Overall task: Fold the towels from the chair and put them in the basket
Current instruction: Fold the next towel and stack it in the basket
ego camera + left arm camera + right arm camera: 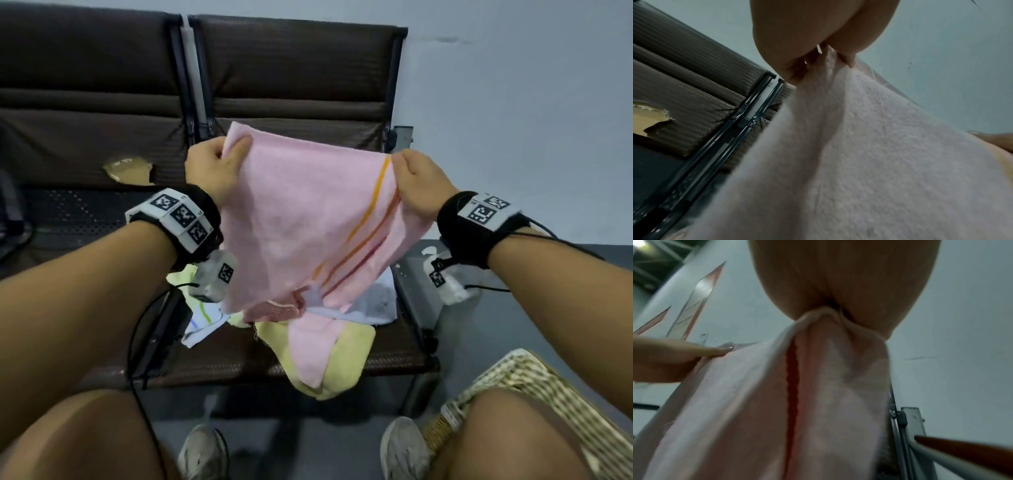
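Note:
A pink towel (294,222) with orange and red stripes hangs spread in the air above the brown chair seat (239,363). My left hand (219,164) pinches its upper left corner, thumb on the front. At the upper right corner my right hand (411,181) pinches the striped edge. The left wrist view shows the towel (869,162) running down from my left hand's fingers (807,61). In the right wrist view the towel (756,402) is bunched in my right hand (838,296). More towels (325,353), yellow, pink and white, lie heaped on the seat. A woven basket (527,380) stands at lower right.
The row of brown padded chairs (89,113) stands against a pale wall; the left one has a torn patch (128,168). A metal side shelf (414,274) adjoins the chair on the right. My knees and shoes (202,452) fill the bottom of the head view.

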